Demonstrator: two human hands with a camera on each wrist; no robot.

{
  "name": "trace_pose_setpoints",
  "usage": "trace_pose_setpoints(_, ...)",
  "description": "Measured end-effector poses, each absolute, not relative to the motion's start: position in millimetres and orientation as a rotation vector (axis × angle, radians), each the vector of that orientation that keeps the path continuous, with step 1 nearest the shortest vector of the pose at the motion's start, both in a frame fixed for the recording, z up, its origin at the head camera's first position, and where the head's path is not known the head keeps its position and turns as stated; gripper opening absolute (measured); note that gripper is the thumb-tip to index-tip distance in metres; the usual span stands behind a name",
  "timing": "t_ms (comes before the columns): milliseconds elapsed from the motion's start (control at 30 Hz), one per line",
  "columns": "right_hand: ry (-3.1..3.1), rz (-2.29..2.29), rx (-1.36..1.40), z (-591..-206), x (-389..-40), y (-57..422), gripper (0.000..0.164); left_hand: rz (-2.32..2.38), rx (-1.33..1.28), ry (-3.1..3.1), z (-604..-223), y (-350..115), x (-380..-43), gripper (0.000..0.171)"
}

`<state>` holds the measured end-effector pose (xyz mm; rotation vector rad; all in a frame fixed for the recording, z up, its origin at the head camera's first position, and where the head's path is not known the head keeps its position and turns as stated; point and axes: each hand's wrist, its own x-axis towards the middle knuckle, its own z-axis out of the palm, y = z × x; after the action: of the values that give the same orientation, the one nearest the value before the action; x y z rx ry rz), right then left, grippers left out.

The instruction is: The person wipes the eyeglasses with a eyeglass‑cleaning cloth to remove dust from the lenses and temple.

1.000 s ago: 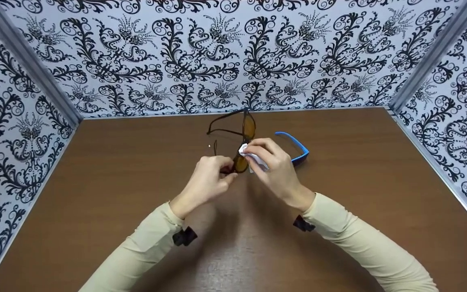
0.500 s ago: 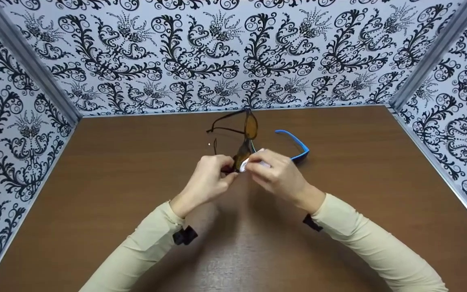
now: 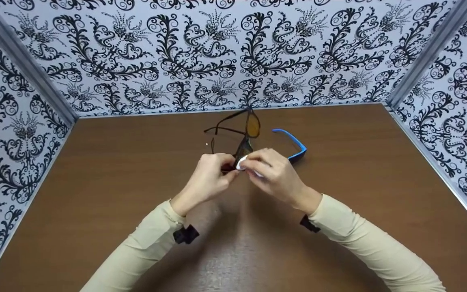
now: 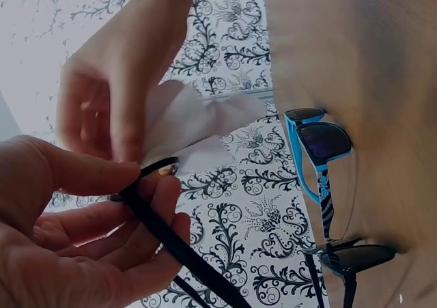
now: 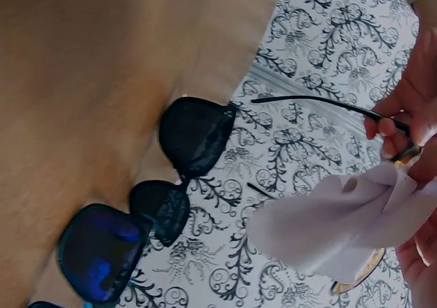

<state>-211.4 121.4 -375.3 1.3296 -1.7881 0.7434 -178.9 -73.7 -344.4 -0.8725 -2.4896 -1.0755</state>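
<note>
Amber-lensed sunglasses (image 3: 252, 125) are held up over the brown wood-grain table (image 3: 128, 162), between the two hands. The left hand (image 3: 211, 174) grips the frame at its near end, thumb and fingers closed about the hinge. The right hand (image 3: 276, 174) pinches a thin white cloth (image 5: 328, 233) and holds it against the near lens (mostly hidden by the folds). Two further pairs rest on the table: blue-and-black sunglasses (image 4: 324, 144), with a zebra-striped temple, and black sunglasses (image 5: 198, 137) just beside them; whether they touch, I cannot tell. Both sleeves (image 3: 136, 247) are pale, and white wall panels (image 3: 213, 52) with black scrollwork stand behind and at either side.
</note>
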Motion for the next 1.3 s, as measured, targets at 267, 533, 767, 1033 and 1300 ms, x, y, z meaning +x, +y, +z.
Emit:
trace_pose_setpoints(267,-1.790,0.683,1.286,-386.2,-217.8,135.1,0.023,-1.179,-0.897,-2.511,-341.2,-76.5,-176.1,0.005)
trace_pose_setpoints(533,-1.856,0.868,1.133,-377.2,-215.5,132.0,0.023,-1.208,-0.935,-2.528,-343.3,-69.6,-175.2,0.002)
trace_pose_setpoints(767,-1.877,0.805,1.282,-370.8,-203.2,122.6,0.026,-1.086,-0.911,-2.500,-344.8,-68.7,-177.3,0.006)
trace_pose_setpoints(1033,-2.152,0.681,1.296,-365.9,-195.0,122.7,0.018,-0.975,-0.889,-2.579,-343.3,-75.1,-178.8,0.011)
trace_pose_setpoints(1300,-2.350,0.719,1.110,-357.0,-201.3,127.5,0.012,-0.882,-0.935,-2.632,-338.5,-72.8,-174.7,0.016)
